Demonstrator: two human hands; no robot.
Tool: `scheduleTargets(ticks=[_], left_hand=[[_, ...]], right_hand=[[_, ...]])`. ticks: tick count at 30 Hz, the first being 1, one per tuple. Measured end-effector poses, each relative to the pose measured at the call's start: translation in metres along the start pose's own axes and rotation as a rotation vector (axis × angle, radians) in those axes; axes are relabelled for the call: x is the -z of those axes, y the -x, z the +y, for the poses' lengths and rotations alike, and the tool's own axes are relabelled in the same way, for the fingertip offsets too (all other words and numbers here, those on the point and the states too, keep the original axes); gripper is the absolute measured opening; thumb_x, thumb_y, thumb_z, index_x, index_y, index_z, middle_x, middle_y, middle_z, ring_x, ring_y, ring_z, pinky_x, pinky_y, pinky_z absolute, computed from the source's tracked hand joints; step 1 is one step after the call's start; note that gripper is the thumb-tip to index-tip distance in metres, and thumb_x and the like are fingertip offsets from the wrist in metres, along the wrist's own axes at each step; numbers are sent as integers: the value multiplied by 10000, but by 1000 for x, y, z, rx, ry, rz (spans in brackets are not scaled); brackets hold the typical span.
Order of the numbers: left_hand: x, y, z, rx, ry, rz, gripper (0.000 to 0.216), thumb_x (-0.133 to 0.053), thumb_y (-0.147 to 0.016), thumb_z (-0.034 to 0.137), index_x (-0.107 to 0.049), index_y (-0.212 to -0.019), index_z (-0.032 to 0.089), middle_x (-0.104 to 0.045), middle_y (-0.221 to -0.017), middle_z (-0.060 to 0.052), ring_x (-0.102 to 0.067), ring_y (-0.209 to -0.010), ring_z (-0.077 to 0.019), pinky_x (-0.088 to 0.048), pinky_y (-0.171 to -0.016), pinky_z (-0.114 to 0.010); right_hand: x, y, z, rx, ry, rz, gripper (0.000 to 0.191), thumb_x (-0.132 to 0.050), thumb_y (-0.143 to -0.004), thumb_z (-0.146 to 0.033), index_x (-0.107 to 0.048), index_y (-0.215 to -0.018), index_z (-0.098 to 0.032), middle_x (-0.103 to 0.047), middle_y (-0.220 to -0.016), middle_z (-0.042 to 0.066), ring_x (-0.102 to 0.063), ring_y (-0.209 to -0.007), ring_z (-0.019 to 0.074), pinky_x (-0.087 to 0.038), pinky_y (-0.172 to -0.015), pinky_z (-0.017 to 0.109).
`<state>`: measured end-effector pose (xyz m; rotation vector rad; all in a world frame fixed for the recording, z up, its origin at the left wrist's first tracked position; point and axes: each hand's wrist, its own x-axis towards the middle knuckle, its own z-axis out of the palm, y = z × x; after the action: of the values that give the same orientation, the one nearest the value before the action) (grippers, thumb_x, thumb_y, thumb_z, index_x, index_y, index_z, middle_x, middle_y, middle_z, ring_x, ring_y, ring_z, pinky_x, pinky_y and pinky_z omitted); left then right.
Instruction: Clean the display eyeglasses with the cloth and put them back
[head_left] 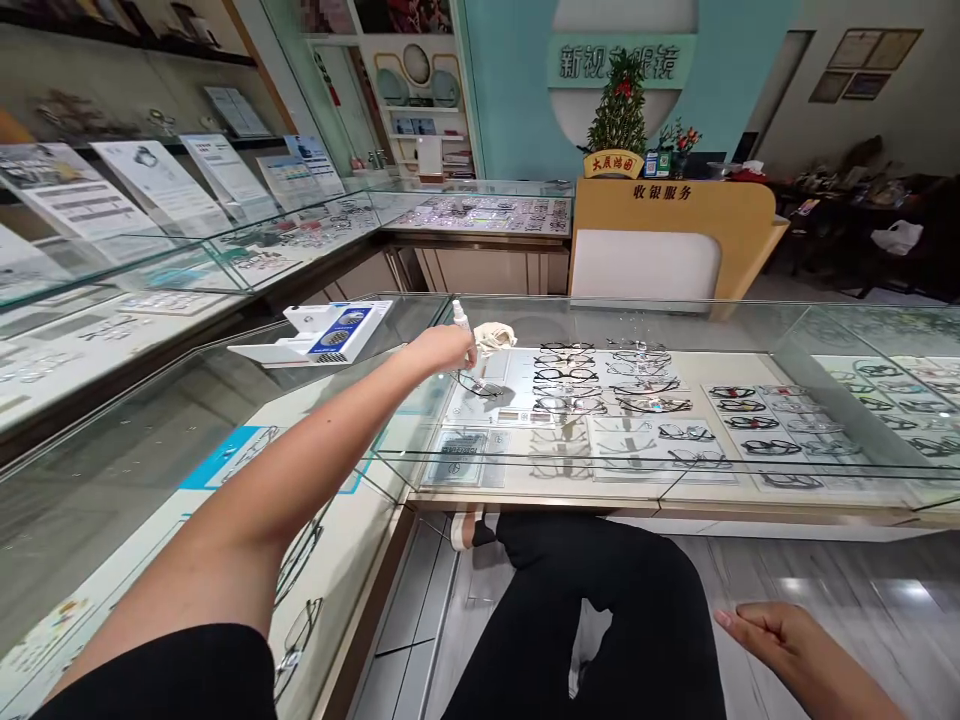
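My left hand (444, 350) reaches out over the glass counter, its fingers pinched together and pointing down. A pair of eyeglasses (486, 388) is at its fingertips, low over the counter; the exact grip is partly hidden. Just behind the hand stands a white spray bottle (460, 316), and beside that lies a crumpled cream cloth (495, 337). Rows of eyeglasses (566, 376) sit to the right of these. Away from the counter, my right hand (776, 632) hangs at the lower right beside my knee, curled into a loose fist with nothing visible in it.
An open white-and-blue box (330, 335) rests on the glass to the left. Glass display cases (750, 465) with more eyeglasses run along the front and left. Information cards (157, 180) line the left case. A yellow service desk (750, 225) with a plant stands behind.
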<state>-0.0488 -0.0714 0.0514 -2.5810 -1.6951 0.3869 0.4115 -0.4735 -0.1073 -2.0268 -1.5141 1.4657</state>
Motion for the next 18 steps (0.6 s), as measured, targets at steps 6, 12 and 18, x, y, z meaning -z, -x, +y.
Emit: scheduleTargets(ticks=[6,12,18], left_hand=[[-26,7,-5,-125,128,1,258,-775,-878,247,-933,-1068,320,-874,-1041,-68,-780,-965,-265,-453,-791,-296],[-21,0,-28,-197,341,86,50,-857,-751,307,-906,-763,312,-759,-701,-20,-611,-651,-190,-338,-652,-313],[8,-5,-31,-291,968,286,352,-948,-718,570,-920,-820,235,-573,-526,1,-401,-514,-124,-249,-590,-311]], right_hand=[[3,-9,-21,41,72,15,726,-498,-1000,-861,-189,-795,-236,-176,-811,-17,-187,-753,181,-145,-712,375],[1,-16,-55,115,74,-39,724,-564,-1012,-807,-192,-781,-231,-176,-786,-24,-180,-733,163,-131,-690,374],[24,-43,-152,300,153,-78,664,-454,-1083,-783,-232,-781,-234,-235,-768,-27,-235,-723,156,-183,-664,351]])
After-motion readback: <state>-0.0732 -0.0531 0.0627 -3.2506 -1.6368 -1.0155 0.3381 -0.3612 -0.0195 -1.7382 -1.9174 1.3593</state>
